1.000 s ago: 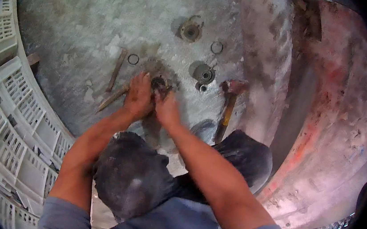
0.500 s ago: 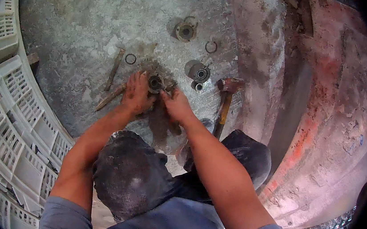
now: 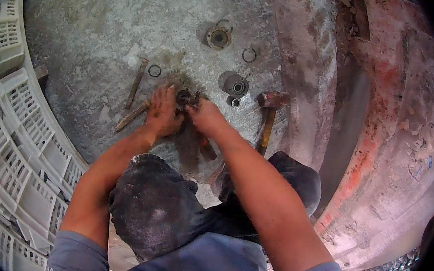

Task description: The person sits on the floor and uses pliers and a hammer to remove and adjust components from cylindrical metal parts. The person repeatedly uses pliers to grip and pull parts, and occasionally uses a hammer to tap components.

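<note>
My left hand (image 3: 164,111) presses against the left side of a round, dark, greasy metal hub (image 3: 183,96) on the floor, its fingers extended along the rim. At the hub's right edge, my right hand (image 3: 206,116) is closed, with fingertips pinched near the opening; what they hold is hidden. Dark greasy material surrounds the hub. Beneath my right hand, a red-and-dark handle (image 3: 206,148) shows; I cannot tell whether it belongs to something in that hand. A pointed wooden stick (image 3: 131,117) lies beside my left hand, near a rusty metal rod (image 3: 137,82).
Right of my hands lie a hammer (image 3: 267,125), a bearing (image 3: 239,88) and a smaller bearing (image 3: 235,103). Farther off are a flanged hub (image 3: 218,38), a snap ring (image 3: 249,55) and a ring (image 3: 154,71). White crates (image 3: 19,152) line the left; a worn reddish structure (image 3: 379,152) bounds the right.
My right hand has shifted slightly left and up at the hub, its fingers curling in closer. More of the red handle below it shows. My left hand stays nearly in place.
</note>
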Demonstrator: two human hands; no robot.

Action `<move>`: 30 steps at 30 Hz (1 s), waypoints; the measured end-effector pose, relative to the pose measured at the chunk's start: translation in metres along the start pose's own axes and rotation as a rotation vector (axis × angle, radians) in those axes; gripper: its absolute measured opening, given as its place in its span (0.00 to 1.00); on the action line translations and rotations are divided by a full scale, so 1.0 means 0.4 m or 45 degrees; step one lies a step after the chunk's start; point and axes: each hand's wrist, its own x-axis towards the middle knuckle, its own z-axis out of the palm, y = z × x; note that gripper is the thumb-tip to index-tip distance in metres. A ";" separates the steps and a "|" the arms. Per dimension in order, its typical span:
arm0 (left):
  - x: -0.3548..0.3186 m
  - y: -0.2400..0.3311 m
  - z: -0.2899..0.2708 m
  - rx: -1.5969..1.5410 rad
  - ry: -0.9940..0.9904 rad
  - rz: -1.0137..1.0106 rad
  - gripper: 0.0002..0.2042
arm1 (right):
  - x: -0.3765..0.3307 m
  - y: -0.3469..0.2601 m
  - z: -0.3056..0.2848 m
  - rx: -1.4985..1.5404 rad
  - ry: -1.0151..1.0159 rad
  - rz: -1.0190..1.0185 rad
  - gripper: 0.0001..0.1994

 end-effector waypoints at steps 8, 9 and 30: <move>0.015 0.016 -0.013 -0.079 -0.125 -0.088 0.43 | -0.021 -0.018 0.042 -0.069 0.140 0.120 0.21; 0.002 0.001 0.006 -0.008 -0.001 -0.026 0.42 | -0.026 -0.031 0.032 -0.021 0.091 0.095 0.21; 0.007 -0.004 -0.013 -0.049 -0.054 0.041 0.45 | -0.014 -0.034 -0.035 -0.132 -0.001 -0.024 0.19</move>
